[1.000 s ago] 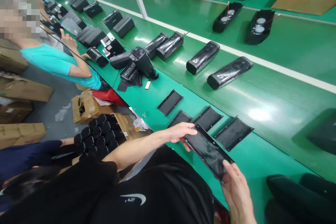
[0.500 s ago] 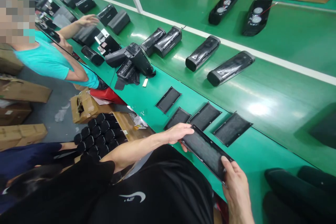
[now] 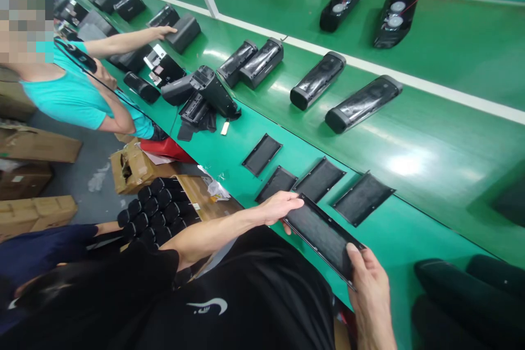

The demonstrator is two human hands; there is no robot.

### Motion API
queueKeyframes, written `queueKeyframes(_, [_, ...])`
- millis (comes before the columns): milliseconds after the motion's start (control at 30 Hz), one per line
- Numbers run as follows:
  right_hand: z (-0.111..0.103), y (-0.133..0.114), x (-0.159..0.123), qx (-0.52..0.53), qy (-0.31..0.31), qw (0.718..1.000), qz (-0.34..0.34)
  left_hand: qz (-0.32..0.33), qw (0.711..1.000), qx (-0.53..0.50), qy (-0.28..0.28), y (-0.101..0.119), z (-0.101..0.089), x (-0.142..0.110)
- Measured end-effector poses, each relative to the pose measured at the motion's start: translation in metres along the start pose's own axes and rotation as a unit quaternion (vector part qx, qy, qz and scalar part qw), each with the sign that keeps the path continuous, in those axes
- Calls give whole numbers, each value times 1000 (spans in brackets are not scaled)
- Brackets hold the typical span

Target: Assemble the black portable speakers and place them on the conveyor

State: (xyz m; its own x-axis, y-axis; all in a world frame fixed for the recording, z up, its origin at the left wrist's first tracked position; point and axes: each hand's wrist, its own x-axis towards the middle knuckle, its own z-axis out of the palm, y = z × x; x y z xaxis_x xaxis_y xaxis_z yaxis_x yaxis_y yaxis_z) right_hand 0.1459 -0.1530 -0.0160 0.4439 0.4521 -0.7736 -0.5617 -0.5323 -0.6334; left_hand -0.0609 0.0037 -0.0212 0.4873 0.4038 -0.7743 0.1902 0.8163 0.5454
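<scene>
The head camera looks down on a long green tabletop [image 3: 414,224], and the person's 2 hands are at its near edge. They hold a flat black mesh panel [image 3: 324,238] with a thin frame around it. The panel is tilted and sits between the hands, just over the edge of the tabletop.

The left hand [image 3: 281,208] is open wide, with its long fingers lying flat and close together. It hooks over the far end of the panel, and 1 fingertip shows under the panel's edge. The right hand [image 3: 371,295] grips the near end, with its thumb pressed on the top of the frame and its other fingers curled behind, mostly out of sight.

Just beside the panel, 4 more black mesh panels [image 3: 319,179] lie flat on the tabletop. Past them are black speaker bodies [image 3: 318,81] in a slanted row, and a half-built speaker [image 3: 209,93] lies on its side.

Off to the left, a co-worker in a teal shirt [image 3: 69,98] stands at the tabletop, with 1 open hand [image 3: 162,31] reaching out onto a black speaker part [image 3: 184,33]. Low on the left is a dark blue sleeve [image 3: 45,243] — another person's — near a box of round black rolls [image 3: 158,210]. A red bag [image 3: 164,149] sits by the tabletop's edge.
</scene>
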Motion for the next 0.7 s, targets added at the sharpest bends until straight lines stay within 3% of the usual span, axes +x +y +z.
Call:
queueKeyframes(100, [-2,1,0,-10,0,1000,-15,16,999,9,-33,-2,0,2])
queueKeyframes(233, [-2,-3,-4,-6,-5,1000,-5,11,999,0,-30,4,2,1])
queueKeyframes(400, [0,-11,-15,28,44,998,29,6,999,-13,-42,15,4,-5])
queueKeyframes(700, [-3,-7,-16,34,12,999,18,30,998,29,-51,15,-1,-7])
